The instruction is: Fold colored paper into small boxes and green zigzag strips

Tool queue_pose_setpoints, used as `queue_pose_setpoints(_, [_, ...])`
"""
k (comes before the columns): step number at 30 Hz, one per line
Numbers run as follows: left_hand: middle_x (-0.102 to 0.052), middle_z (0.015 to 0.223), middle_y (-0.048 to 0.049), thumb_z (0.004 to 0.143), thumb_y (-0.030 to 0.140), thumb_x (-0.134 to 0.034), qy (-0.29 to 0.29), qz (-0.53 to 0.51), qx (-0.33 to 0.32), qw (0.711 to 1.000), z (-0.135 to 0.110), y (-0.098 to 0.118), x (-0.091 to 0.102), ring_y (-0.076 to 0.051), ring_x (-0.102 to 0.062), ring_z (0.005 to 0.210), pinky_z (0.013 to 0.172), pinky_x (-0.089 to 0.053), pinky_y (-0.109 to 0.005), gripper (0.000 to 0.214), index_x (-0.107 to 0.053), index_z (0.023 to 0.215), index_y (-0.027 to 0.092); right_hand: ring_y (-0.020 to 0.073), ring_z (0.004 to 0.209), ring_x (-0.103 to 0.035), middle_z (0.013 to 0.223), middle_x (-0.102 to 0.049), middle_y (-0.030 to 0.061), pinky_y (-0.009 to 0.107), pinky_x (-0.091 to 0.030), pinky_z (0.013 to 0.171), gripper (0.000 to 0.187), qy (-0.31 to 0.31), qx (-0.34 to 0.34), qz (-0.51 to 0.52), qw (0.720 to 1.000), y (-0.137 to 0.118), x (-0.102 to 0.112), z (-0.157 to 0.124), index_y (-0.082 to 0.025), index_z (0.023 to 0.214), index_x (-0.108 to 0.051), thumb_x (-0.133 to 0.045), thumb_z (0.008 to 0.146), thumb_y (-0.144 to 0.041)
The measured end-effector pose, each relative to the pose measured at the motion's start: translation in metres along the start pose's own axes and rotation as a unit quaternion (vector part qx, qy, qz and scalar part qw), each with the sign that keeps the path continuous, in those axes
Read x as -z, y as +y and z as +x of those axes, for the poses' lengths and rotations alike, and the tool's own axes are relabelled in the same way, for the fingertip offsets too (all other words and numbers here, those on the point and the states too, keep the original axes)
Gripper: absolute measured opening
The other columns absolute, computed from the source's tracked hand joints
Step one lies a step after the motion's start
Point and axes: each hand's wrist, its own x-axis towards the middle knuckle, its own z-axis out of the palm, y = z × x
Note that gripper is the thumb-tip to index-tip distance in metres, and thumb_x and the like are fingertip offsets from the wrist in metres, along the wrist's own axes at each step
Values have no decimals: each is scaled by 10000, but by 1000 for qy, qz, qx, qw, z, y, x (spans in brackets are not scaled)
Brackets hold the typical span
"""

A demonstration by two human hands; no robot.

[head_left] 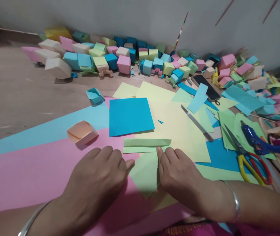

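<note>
A light green paper strip (147,146) with a lengthwise fold lies in front of my hands. My left hand (102,172) is closed in a fist to its lower left, thumb sticking out; its fingertips are hidden underneath. My right hand (179,168) is also curled closed, with its thumb at the strip's near edge. What either hand holds, if anything, does not show. Between the hands is a light green sheet (143,172). A blue paper square (131,116) lies just beyond the strip. To the left sit a folded peach paper piece (82,132) and a small folded blue piece (95,95).
Many folded paper blocks (123,64) line the wall. Pink sheets (31,173) and yellow sheets (176,131) cover the work surface. On the right are a cutter knife (197,123), scissors (247,157), a blue glue gun (258,139) and a phone (206,87).
</note>
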Motion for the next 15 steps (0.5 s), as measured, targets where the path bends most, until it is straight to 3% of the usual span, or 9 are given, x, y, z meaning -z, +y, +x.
queue_pose_setpoints(3, [-504,546,-35,871,262,-623,57,-20,3,998,10,-5,1,-230,-465,555,532,-349,-383,305,-551,581,207,173,619,-396,716,-613,117,350,-211,560,217,8,3,38,999,3,-3,0,-35,963,-685,-541,802,-17])
queue_pose_setpoints(7, [-647,854,-117,895,231,-585,68,-27,15,997,24,-9,-7,-250,-543,764,622,-405,-380,149,-659,935,108,180,633,-405,686,-591,89,350,-206,574,150,19,-3,40,999,9,4,2,-92,823,-677,-545,813,-20])
queue_pose_setpoints(12, [-579,709,-62,893,118,-502,-13,-82,29,996,25,-10,-15,-215,-485,697,607,-350,-365,228,-570,683,174,184,683,-421,691,-557,44,343,-241,597,150,114,-62,74,989,23,16,9,-113,986,-654,-542,887,-100])
queue_pose_setpoints(15, [-578,718,-58,890,104,-493,-22,-109,28,993,23,-9,-15,-206,-481,704,624,-347,-361,226,-557,686,176,204,787,-458,912,-613,110,333,-284,624,246,98,-100,108,984,30,13,16,-103,1126,-605,-578,917,-229])
